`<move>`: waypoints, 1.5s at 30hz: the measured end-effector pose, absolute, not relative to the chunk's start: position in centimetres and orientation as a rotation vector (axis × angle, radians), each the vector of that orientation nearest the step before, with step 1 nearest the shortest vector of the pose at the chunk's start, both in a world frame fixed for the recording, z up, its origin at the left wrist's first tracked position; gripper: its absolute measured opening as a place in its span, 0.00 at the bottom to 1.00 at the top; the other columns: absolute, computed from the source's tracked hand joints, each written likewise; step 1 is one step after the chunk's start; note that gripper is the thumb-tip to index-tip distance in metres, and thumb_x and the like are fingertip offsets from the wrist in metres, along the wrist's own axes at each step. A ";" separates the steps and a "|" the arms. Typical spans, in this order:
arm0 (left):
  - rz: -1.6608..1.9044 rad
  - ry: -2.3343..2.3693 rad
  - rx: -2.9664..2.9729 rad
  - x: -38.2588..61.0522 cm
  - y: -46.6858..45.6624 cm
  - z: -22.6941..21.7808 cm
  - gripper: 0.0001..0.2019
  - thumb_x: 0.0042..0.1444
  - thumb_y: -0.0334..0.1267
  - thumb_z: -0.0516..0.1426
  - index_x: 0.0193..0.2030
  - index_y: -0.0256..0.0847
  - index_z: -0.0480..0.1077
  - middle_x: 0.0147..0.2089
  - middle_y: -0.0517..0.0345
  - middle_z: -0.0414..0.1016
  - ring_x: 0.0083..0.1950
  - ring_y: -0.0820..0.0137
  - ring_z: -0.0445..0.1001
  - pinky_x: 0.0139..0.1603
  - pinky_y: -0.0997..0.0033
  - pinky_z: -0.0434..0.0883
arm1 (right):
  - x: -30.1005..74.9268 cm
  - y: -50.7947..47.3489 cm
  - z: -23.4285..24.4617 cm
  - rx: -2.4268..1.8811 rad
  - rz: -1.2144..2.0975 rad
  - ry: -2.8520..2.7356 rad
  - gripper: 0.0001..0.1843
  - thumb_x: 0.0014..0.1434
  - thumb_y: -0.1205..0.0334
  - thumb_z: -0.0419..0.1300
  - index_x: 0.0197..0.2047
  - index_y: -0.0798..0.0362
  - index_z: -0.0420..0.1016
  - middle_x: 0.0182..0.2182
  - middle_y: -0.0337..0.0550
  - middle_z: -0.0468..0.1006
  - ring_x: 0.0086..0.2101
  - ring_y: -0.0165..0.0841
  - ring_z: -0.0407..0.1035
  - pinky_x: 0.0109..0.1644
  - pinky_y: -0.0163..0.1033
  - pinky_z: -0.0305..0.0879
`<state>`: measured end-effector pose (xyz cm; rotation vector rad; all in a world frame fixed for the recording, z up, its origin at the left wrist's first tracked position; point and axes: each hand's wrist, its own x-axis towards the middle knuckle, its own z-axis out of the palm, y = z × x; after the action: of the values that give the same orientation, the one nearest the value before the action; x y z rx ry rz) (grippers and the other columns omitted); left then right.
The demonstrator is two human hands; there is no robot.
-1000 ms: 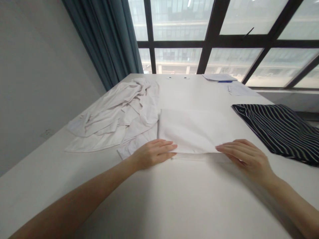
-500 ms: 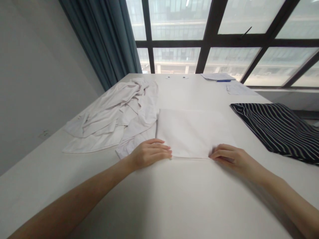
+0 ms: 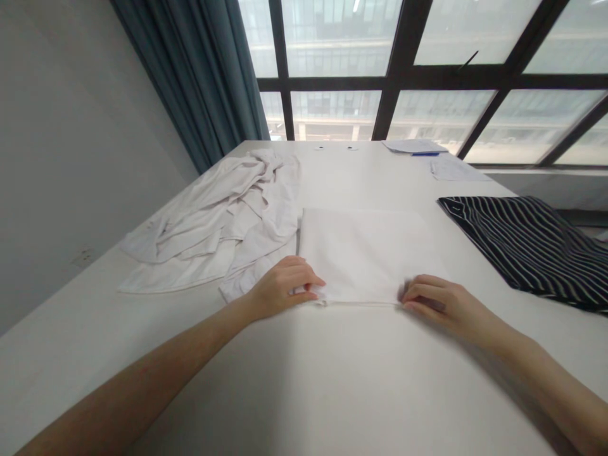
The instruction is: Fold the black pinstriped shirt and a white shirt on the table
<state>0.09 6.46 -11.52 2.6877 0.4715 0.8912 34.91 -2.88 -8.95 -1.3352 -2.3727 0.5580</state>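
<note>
A folded white cloth (image 3: 365, 250) lies flat as a rectangle in the middle of the white table (image 3: 332, 373). My left hand (image 3: 284, 285) pinches its near left corner, fingers curled onto the hem. At the near right corner, my right hand (image 3: 439, 301) grips the hem with curled fingers. Both forearms reach in from the bottom edge.
A heap of crumpled white garments (image 3: 223, 218) lies left of the folded cloth, touching it. A black and white striped garment (image 3: 532, 244) lies at the right. Papers (image 3: 415, 146) and a blue pen (image 3: 425, 154) sit at the far edge by the window. A teal curtain (image 3: 204, 76) hangs at left.
Both hands went from lying flat on the cloth's near edge to curling and pinching its near corners. The right hand shifted a little left.
</note>
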 end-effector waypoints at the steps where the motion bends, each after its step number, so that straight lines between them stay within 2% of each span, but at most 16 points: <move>1: 0.852 0.469 2.683 0.1 6.5 -11.6 0.11 0.64 0.44 0.56 0.44 0.39 0.74 0.37 0.55 0.78 0.42 0.70 0.75 0.56 0.63 0.66 | 34.8 -2.9 -9.0 -1.342 0.535 -2.372 0.15 0.67 0.53 0.51 0.36 0.49 0.75 0.35 0.46 0.77 0.35 0.36 0.73 0.38 0.40 0.70; 6: 0.769 0.504 2.671 0.0 6.5 -11.5 0.11 0.62 0.45 0.58 0.40 0.39 0.72 0.37 0.54 0.75 0.46 0.66 0.72 0.55 0.63 0.65 | 34.9 -2.9 -9.6 -1.358 0.341 -2.349 0.14 0.68 0.56 0.51 0.39 0.49 0.75 0.35 0.46 0.77 0.36 0.36 0.73 0.39 0.40 0.69; 10: 0.686 0.509 2.730 0.1 6.2 -11.1 0.14 0.57 0.48 0.62 0.42 0.40 0.69 0.40 0.53 0.74 0.49 0.63 0.70 0.57 0.61 0.63 | 35.4 -2.7 -10.1 -1.356 0.182 -2.282 0.10 0.67 0.57 0.53 0.43 0.49 0.75 0.38 0.48 0.76 0.41 0.38 0.71 0.44 0.43 0.68; 14: 0.666 0.518 2.745 0.1 5.9 -10.8 0.09 0.56 0.35 0.60 0.43 0.41 0.67 0.43 0.53 0.72 0.52 0.63 0.69 0.59 0.59 0.62 | 36.0 -2.5 -10.3 -1.378 0.161 -2.294 0.15 0.63 0.53 0.58 0.52 0.46 0.72 0.46 0.50 0.73 0.48 0.42 0.68 0.51 0.49 0.67; 17: 0.677 0.484 2.725 0.0 5.8 -10.7 0.15 0.47 0.25 0.55 0.42 0.42 0.64 0.43 0.53 0.70 0.52 0.61 0.68 0.60 0.56 0.61 | 36.1 -2.5 -10.5 -1.400 0.191 -2.349 0.20 0.61 0.51 0.60 0.56 0.44 0.70 0.50 0.50 0.71 0.51 0.43 0.67 0.53 0.51 0.66; 20: 0.717 0.477 2.679 -0.1 5.8 -10.7 0.17 0.39 0.23 0.50 0.38 0.42 0.60 0.39 0.54 0.68 0.48 0.62 0.67 0.58 0.55 0.63 | 36.3 -2.5 -10.7 -1.399 0.196 -2.372 0.21 0.61 0.51 0.60 0.57 0.44 0.69 0.51 0.50 0.71 0.51 0.43 0.66 0.54 0.51 0.66; 26: 0.671 0.453 2.707 -0.3 5.9 -10.4 0.17 0.35 0.25 0.48 0.35 0.42 0.60 0.35 0.56 0.67 0.42 0.64 0.66 0.57 0.55 0.63 | 36.5 -2.3 -10.7 -1.373 0.179 -2.374 0.20 0.61 0.52 0.61 0.56 0.44 0.71 0.50 0.49 0.73 0.51 0.42 0.68 0.53 0.49 0.67; 30: 0.611 0.437 2.728 -0.6 6.1 -10.2 0.15 0.39 0.24 0.48 0.34 0.41 0.64 0.35 0.55 0.69 0.42 0.64 0.66 0.57 0.55 0.62 | 36.6 -2.2 -10.2 -1.368 0.214 -2.361 0.16 0.63 0.53 0.58 0.53 0.44 0.74 0.48 0.49 0.74 0.49 0.42 0.70 0.51 0.48 0.68; 32: 0.642 0.463 2.728 -0.6 6.2 -10.2 0.12 0.44 0.24 0.47 0.33 0.41 0.65 0.34 0.55 0.69 0.42 0.64 0.67 0.55 0.57 0.63 | 36.6 -2.2 -10.1 -1.399 0.193 -2.308 0.13 0.65 0.54 0.54 0.49 0.46 0.76 0.46 0.48 0.76 0.47 0.41 0.71 0.50 0.47 0.68; 35: 0.737 0.635 2.763 -0.4 6.3 -10.5 0.09 0.53 0.26 0.48 0.31 0.41 0.65 0.32 0.55 0.70 0.41 0.64 0.67 0.51 0.60 0.64 | 37.2 -2.0 -10.4 -1.556 0.052 -2.113 0.15 0.66 0.53 0.51 0.44 0.48 0.76 0.41 0.49 0.76 0.43 0.42 0.71 0.48 0.48 0.68; 37: 0.798 0.872 2.782 -0.3 6.6 -11.0 0.06 0.58 0.30 0.49 0.35 0.40 0.66 0.34 0.54 0.71 0.42 0.63 0.67 0.49 0.60 0.65 | 37.9 -1.7 -11.0 -1.690 -0.038 -1.943 0.19 0.65 0.49 0.50 0.47 0.51 0.74 0.40 0.51 0.75 0.40 0.43 0.71 0.47 0.50 0.68; 40: 0.872 1.192 2.698 -0.3 7.1 -11.7 0.06 0.61 0.35 0.53 0.42 0.38 0.67 0.39 0.52 0.71 0.43 0.62 0.68 0.47 0.59 0.66 | 39.1 -1.2 -12.1 -1.818 -0.062 -1.837 0.26 0.65 0.44 0.49 0.52 0.56 0.71 0.37 0.54 0.74 0.38 0.45 0.70 0.46 0.53 0.68; 45: 0.918 1.190 2.494 -0.6 7.6 -12.2 0.13 0.59 0.38 0.57 0.49 0.39 0.67 0.43 0.53 0.74 0.46 0.63 0.71 0.50 0.60 0.68 | 39.3 -0.9 -12.7 -1.846 0.013 -1.822 0.28 0.64 0.42 0.48 0.53 0.56 0.70 0.36 0.53 0.74 0.37 0.44 0.69 0.44 0.52 0.67</move>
<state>-0.63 7.62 -12.23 2.4939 1.1899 0.9182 39.34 -0.93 -12.75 -1.8457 -1.8222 0.0133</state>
